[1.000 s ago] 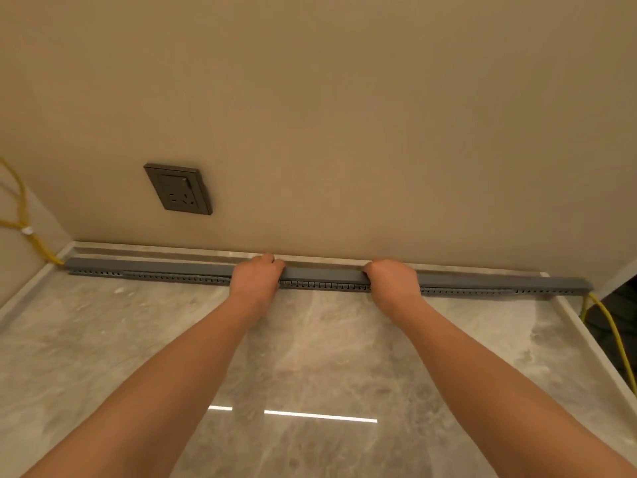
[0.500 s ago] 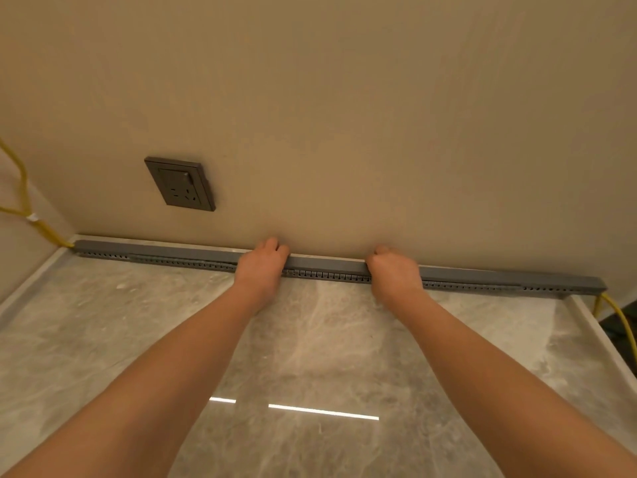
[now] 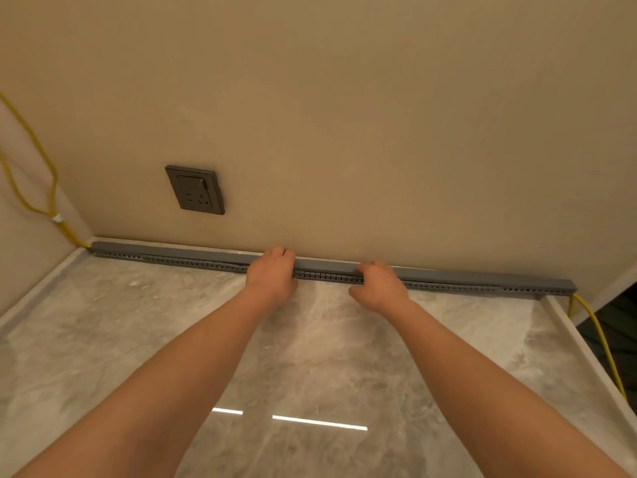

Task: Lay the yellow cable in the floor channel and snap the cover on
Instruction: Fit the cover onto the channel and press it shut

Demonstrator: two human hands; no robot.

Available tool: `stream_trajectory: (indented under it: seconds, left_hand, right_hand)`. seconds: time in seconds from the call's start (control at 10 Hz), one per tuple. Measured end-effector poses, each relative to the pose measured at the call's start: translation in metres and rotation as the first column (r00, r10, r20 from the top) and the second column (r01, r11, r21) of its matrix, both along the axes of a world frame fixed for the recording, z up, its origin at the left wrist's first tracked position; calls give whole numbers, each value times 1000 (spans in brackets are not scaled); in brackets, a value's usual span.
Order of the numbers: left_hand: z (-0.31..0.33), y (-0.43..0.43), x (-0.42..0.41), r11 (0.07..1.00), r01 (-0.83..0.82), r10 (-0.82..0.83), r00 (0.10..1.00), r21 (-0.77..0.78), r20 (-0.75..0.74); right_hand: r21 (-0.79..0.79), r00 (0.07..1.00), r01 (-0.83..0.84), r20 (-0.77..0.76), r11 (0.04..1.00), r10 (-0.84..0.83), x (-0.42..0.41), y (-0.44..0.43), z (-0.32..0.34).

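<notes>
A long grey slotted floor channel (image 3: pixel 193 262) runs along the foot of the beige wall, with its grey cover (image 3: pixel 325 264) lying on top. My left hand (image 3: pixel 272 272) and my right hand (image 3: pixel 379 282) rest side by side on the cover near its middle, fingers curled over its back edge. The yellow cable (image 3: pixel 26 188) comes down the left wall in a loop and enters the channel's left end. It leaves the right end as a yellow strand (image 3: pixel 601 343) trailing along the floor. Inside the channel the cable is hidden.
A dark grey wall socket (image 3: pixel 195 189) sits above the channel's left half. The floor (image 3: pixel 138 322) is glossy grey marble with a pale raised border at left and right. A dark opening lies at the far right.
The view tilted, so the channel sits lower in the frame. My hands have drawn closer together on the cover, the left one sliding right; both stay on it.
</notes>
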State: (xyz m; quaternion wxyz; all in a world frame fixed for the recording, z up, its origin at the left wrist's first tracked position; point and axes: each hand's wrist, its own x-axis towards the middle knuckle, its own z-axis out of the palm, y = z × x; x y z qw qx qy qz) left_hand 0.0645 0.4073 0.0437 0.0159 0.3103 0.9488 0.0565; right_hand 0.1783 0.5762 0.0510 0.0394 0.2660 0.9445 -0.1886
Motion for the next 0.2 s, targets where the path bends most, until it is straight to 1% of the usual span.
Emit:
stream_trajectory:
  seconds: [0.1,0.2]
  left_hand:
    - [10,-1,11,996,-28,21,996,80,86]
    - [22,-3,24,989,-32,22,997,144,77]
  right_hand:
    - [-127,998,36,-39,991,-42,9,-11,8]
    - [-191,993,56,-93,980,-75,16,-22,18]
